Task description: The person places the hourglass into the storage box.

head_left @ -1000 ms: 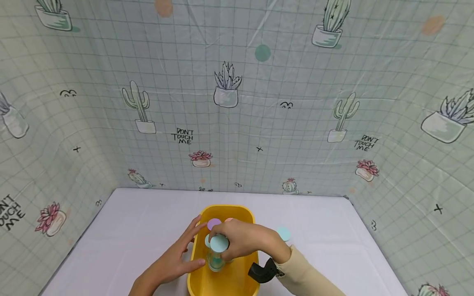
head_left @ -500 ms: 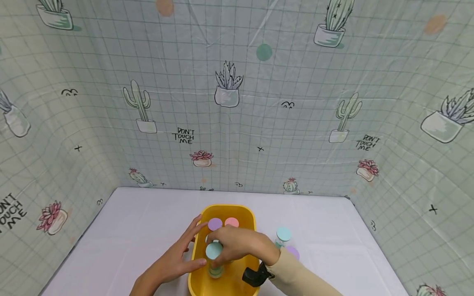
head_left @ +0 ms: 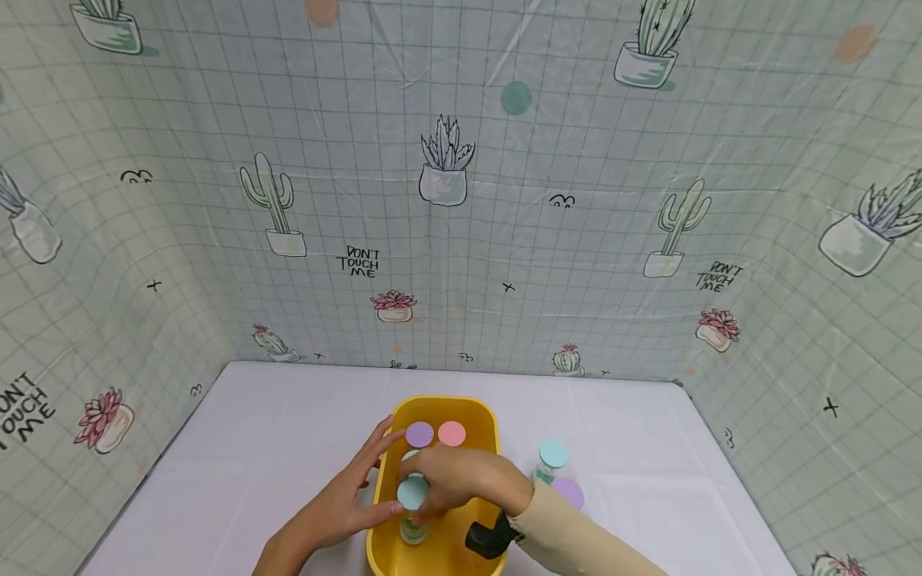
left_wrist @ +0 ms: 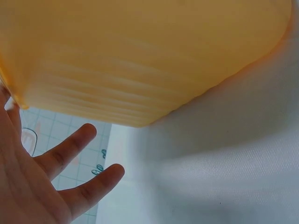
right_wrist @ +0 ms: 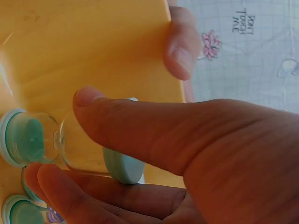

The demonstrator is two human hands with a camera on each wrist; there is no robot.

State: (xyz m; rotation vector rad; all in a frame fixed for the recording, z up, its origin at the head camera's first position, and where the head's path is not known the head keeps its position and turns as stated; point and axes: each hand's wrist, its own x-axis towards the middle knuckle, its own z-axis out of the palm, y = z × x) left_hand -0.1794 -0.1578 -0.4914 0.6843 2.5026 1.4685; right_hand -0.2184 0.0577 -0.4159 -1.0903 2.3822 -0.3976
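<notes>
In the head view my right hand reaches into a yellow bin and pinches a small sand timer. The timer stands upright, with a teal cap. The right wrist view shows its clear upper bulb, narrow neck and green sand in the lower bulb, with thumb and fingers on the upper part. My left hand is at the bin's left rim, thumb over the edge inside. In the left wrist view two fingers stick out straight, apart from the bin's outer wall.
Further back in the bin stand a purple-capped timer and a pink-capped timer; another teal cap is partly behind my right hand. Outside on the right, a teal-capped timer and a purple cap stand on the white table.
My right hand has lowered the teal-capped timer and brought it slightly left and nearer me in the bin. The purple cap outside has come out from behind the right arm. My left hand stays put.
</notes>
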